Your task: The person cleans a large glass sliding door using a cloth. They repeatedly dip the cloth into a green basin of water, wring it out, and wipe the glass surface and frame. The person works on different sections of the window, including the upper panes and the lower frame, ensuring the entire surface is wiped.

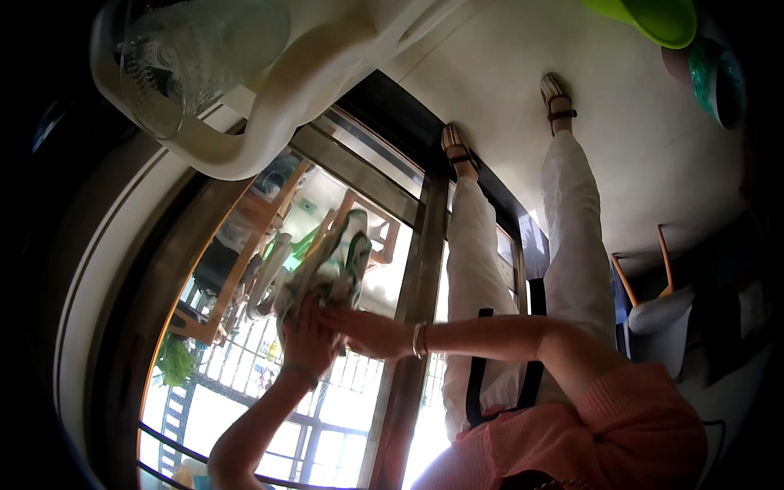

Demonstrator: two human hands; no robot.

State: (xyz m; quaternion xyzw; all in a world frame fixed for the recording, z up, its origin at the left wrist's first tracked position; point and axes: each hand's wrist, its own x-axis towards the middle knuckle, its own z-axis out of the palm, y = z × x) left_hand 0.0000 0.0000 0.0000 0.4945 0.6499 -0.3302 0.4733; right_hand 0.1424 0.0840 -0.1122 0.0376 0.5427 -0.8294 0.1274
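A crumpled white cloth with green and dark patterning (pixel 335 260) is bunched up in front of a glass door pane (pixel 347 388). My left hand (pixel 309 339) comes up from below with its fingers closed round the cloth's lower part. From the right, my right hand (pixel 365 331), with a light bracelet at the wrist, meets it and grips the same cloth. The fingers overlap, so part of the grip is hidden. Whether the cloth touches the glass I cannot tell.
A brown door frame (pixel 418 286) runs beside my hands. At the upper left, a white curved plastic piece (pixel 306 82) bears a clear container (pixel 167 65). A bright green plastic item (pixel 661 20) is at the upper right. A chair (pixel 663 322) stands to the right.
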